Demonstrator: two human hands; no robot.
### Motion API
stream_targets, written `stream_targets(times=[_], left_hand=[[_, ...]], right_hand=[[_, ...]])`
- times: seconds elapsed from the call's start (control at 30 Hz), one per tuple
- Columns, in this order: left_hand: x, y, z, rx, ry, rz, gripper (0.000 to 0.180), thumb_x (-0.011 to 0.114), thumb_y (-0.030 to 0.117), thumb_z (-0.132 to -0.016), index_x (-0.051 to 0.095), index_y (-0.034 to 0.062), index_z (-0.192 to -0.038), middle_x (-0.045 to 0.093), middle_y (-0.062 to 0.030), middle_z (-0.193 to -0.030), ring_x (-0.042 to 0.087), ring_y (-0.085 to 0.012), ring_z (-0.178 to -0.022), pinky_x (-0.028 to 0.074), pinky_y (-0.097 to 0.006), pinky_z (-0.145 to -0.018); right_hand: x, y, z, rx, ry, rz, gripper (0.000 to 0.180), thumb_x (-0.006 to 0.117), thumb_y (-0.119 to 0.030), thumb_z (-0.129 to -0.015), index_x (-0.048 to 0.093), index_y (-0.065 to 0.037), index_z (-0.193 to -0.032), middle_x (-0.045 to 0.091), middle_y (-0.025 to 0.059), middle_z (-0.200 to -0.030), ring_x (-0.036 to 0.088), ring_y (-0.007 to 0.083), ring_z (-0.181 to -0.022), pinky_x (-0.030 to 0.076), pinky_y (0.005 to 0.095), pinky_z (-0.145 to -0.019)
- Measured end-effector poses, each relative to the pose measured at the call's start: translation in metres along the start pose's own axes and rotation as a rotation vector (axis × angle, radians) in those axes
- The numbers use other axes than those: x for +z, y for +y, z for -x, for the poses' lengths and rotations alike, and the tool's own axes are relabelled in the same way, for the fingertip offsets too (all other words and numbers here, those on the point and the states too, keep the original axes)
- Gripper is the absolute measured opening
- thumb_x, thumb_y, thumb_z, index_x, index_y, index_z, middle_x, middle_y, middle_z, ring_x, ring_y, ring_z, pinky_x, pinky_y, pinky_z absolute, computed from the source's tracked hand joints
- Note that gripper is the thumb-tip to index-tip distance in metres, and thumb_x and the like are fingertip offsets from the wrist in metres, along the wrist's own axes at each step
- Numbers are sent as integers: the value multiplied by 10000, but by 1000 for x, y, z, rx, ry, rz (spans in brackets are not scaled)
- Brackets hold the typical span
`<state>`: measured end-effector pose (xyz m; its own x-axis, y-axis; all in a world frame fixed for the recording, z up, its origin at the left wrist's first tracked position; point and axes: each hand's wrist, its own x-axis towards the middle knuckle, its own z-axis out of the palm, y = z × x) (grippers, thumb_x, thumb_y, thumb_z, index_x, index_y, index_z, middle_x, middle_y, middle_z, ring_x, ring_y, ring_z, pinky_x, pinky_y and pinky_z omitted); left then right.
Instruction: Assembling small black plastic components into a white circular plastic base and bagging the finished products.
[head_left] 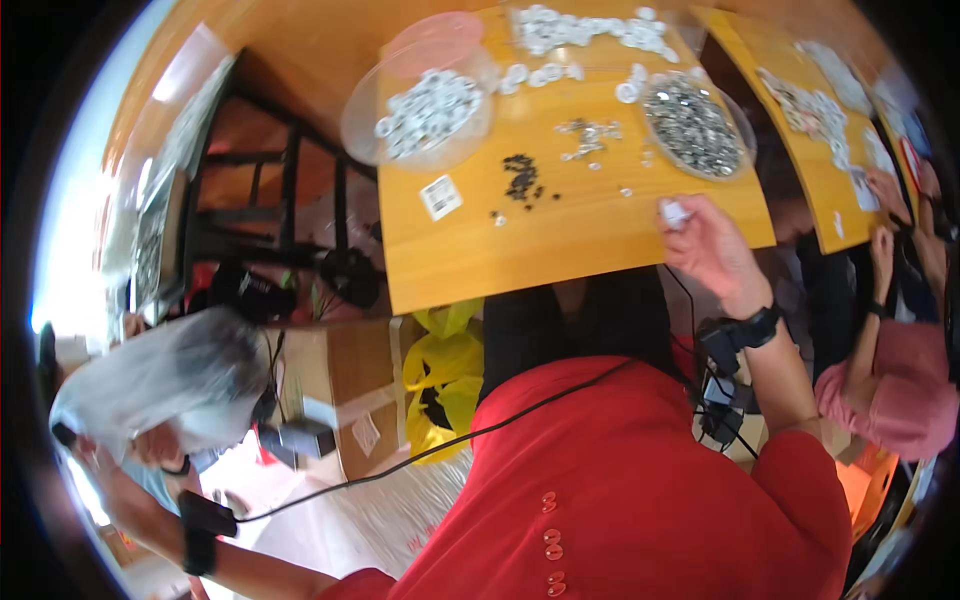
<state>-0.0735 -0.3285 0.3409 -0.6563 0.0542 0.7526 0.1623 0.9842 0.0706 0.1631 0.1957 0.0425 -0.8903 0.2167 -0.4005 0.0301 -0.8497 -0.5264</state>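
Note:
My right hand (pixel 708 250) is above the table's near right edge, its fingers closed on a small white plastic piece (pixel 675 213). My left arm stretches out to the far left, and my left hand (pixel 92 458) is at the lower edge of a big clear plastic bag (pixel 165 375); its fingers are blurred and partly hidden. Another hand (pixel 156 446), apparently another person's, is under the same bag. On the wooden table (pixel 450 265) are a pile of small black parts (pixel 521 178), scattered small metallic parts (pixel 590 137) and a round tub of shiny silver pieces (pixel 692 125).
A clear tub of white pieces (pixel 430 115) has a pinkish lid (pixel 433 45) beside it. More white pieces (pixel 560 30) lie at the back. Cardboard boxes (pixel 345 375) and a yellow bag (pixel 440 375) stand below. A black cable (pixel 420 455) crosses my body. People work at a table (pixel 790 150) on the right.

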Motion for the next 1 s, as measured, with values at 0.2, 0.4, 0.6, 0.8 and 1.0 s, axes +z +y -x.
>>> stream_targets(times=[0.2,0.4,0.6,0.8,1.0], left_hand=[[62,83,67,313,448,410,415,590,185,-883,521,-79,-1196,597,-189,-1125,538,-266,-1092,401,-391,-975],[169,214,193,-130,-1135,1334,376,535,79,-912,480,0,-1275,603,-127,-1151,594,-171,-1001,462,-291,-871],[204,284,226,-477,-1586,1743,362,536,125,-935,482,20,-1278,597,-105,-1149,599,-176,-1025,475,-299,-898],[218,294,247,-861,-1558,1961,297,557,137,-931,525,72,-1219,600,-56,-1135,599,-153,-1016,477,-317,-923],[235,290,250,-974,-1561,2074,275,540,114,-932,515,76,-1203,592,-68,-1146,590,-162,-1025,476,-311,-913]], right_hand=[[21,21,-9,-88,89,167,238,546,-229,-923,595,-32,-1046,601,8,-830,485,63,-603,410,220,-548],[47,35,-28,-217,187,567,239,623,-192,-891,653,-53,-1083,624,-4,-871,500,63,-630,423,203,-575],[84,53,-49,-730,69,1219,245,680,-42,-789,669,-56,-1033,582,57,-866,550,124,-661,448,235,-587],[91,59,-64,-950,72,1385,230,686,-19,-745,672,-54,-972,592,88,-856,621,216,-742,497,295,-632],[96,70,-75,-956,67,1306,185,692,-10,-746,663,-25,-928,615,97,-896,622,219,-744,499,282,-624]])
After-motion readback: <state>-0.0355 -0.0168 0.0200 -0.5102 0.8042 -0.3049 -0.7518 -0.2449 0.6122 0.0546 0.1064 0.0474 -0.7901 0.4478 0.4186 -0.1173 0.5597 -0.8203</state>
